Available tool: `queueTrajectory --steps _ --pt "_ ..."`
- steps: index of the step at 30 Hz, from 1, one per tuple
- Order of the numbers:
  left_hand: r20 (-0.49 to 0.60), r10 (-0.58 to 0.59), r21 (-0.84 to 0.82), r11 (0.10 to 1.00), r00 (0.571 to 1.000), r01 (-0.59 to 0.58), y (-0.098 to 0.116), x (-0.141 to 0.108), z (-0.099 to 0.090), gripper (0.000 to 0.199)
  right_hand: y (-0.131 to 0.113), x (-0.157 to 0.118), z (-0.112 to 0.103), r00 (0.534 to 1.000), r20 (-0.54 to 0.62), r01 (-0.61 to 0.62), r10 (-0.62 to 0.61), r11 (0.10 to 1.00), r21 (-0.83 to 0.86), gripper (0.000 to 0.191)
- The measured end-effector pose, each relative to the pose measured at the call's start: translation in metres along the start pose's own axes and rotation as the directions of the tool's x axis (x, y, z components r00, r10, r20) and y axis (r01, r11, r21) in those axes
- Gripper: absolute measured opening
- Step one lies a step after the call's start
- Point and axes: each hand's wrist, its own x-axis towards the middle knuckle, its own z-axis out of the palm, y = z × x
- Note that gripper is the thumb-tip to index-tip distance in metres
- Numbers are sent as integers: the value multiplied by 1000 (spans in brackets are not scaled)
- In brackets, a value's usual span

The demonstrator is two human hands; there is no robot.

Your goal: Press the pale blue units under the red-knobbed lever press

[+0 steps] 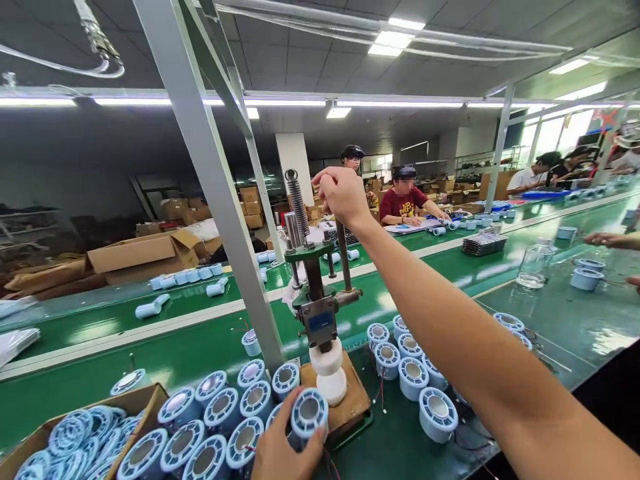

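Low at the frame's bottom, my left hand (280, 453) grips a blue round part (309, 412) just left of the press (320, 313) base. Right hand (343, 193) closes around the lever (343, 257) above, its shaft upright.

Cardboard boxes (145, 257), glass bottle (535, 265)

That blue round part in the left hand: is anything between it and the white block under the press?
Nothing visible does. The left hand holds the blue round part just beside the white block, with open space between them.
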Motion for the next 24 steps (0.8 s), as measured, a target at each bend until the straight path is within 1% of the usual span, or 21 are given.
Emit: queueTrajectory --steps 2,4,7,8,10,12,13,14,17,19,20,21,22,23,24 --pt "43 18 -52 999 999 -15 11 31 1 65 -1 -4 1 1000 -22 7 -7 1000 -8 29" --pt "92 51 -144 989 994 -38 16 56 8 69 -2 -4 0 1000 -26 11 -12 1000 -22 29" --pt "142 128 -345 936 982 -72 18 77 20 63 -5 -1 0 1000 -30 7 -8 999 -36 31" --pt "175 147 -394 916 974 -67 19 80 21 60 -5 -1 0 1000 -30 4 -5 999 -35 31" --pt "250 172 -441 896 953 -46 20 84 21 57 -6 -3 1 1000 -29 -4 3 1000 -29 30" --pt "319 175 -434 901 931 -20 20 85 19 58 -5 -5 3 1000 -27 -16 16 1000 -19 30" --pt "334 168 -422 907 928 -13 20 85 18 59 -4 -5 4 999 -26 -24 23 1000 -14 30" --pt "330 158 -410 912 931 -9 19 85 17 62 -4 -5 5 999 -24 -32 32 999 -9 29" --pt "270 129 -403 915 954 -10 13 84 21 71 -7 2 5 998 -10 -58 58 998 3 28" --pt "255 131 -426 905 958 -10 7 82 26 74 -17 1 -4 997 -1 -74 74 997 11 28" --pt "262 134 -441 898 956 -5 3 82 29 76 -25 -5 -12 997 1 -76 76 997 16 28" --pt "275 135 -454 891 952 5 -1 81 32 78 -34 -17 -23 998 2 -69 69 997 27 29" --pt "282 136 -467 884 950 12 -5 81 36 80 -44 -37 -36 999 1 -48 48 998 43 30" --pt "278 135 -479 878 951 16 -10 81 40 82 -53 -66 -50 1000 -5 -24 25 998 52 30" --pt "262 134 -493 870 956 13 -14 81 43 84 -60 -102 -63 1000 -8 13 -12 998 66 30"
